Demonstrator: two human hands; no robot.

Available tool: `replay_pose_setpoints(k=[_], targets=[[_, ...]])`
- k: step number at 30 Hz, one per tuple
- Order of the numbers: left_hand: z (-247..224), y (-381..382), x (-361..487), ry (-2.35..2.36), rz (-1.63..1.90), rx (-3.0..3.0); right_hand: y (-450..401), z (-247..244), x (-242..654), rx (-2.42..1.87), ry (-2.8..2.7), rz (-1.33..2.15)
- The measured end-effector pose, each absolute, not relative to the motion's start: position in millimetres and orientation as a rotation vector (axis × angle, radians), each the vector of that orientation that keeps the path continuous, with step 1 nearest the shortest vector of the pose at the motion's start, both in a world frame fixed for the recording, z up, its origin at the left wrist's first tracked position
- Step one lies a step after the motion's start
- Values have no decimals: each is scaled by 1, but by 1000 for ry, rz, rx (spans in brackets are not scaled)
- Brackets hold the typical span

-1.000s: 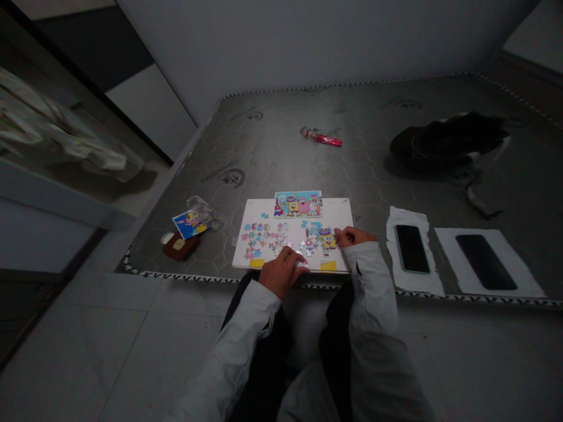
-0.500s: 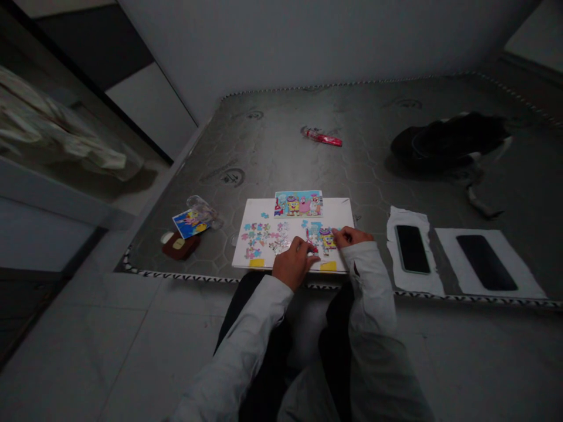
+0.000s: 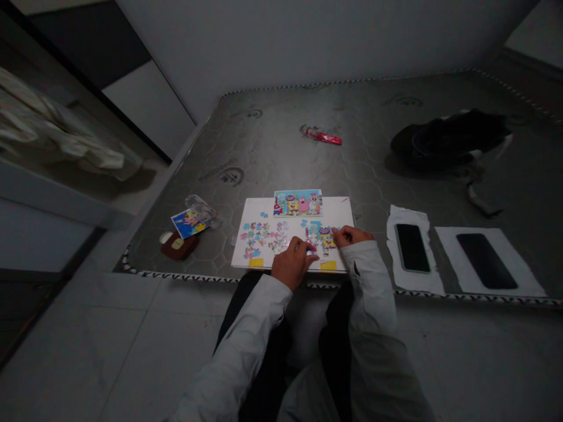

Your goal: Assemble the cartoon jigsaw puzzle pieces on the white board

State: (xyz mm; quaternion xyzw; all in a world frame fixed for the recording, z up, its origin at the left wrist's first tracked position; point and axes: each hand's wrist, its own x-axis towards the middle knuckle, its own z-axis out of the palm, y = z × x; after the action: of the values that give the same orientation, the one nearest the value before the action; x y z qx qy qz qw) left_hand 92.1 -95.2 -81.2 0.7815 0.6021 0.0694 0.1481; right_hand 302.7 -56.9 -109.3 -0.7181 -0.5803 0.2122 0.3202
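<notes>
A white board [image 3: 240,249] lies at the near edge of the grey surface, with loose jigsaw pieces [image 3: 264,235] spread on its left half. On its right half is a partly joined cartoon jigsaw puzzle [image 3: 326,239]. My left hand [image 3: 292,262] is closed at the puzzle's lower left, thumb and forefinger around a small reddish puzzle piece. At the puzzle's right edge, my right hand [image 3: 352,235] has its fingers curled together, touching the edge; whatever is between the fingertips is hidden. A cartoon picture card [image 3: 298,203] lies along the board's far edge.
Left of the board are a blue-yellow card [image 3: 189,224], clear plastic packaging [image 3: 203,210] and a brown case [image 3: 179,246]. Two phones [image 3: 412,248] lie on white sheets at the right. Farther back are a red packet [image 3: 328,138] and a black bag [image 3: 448,142].
Both hands keep almost the same place and grip. The view has shifted very slightly; the puzzle looks unchanged.
</notes>
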Motion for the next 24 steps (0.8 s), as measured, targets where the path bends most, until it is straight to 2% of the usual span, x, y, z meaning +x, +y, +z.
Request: replay_pose_setpoints(k=[15,24], targets=[[-83,-103,79,1719,220,2289,-48,-127,288,-1796,-1800,732],[-87,-104,78,1655,217,2365,-48,-114,283,-1750,-1869,804]])
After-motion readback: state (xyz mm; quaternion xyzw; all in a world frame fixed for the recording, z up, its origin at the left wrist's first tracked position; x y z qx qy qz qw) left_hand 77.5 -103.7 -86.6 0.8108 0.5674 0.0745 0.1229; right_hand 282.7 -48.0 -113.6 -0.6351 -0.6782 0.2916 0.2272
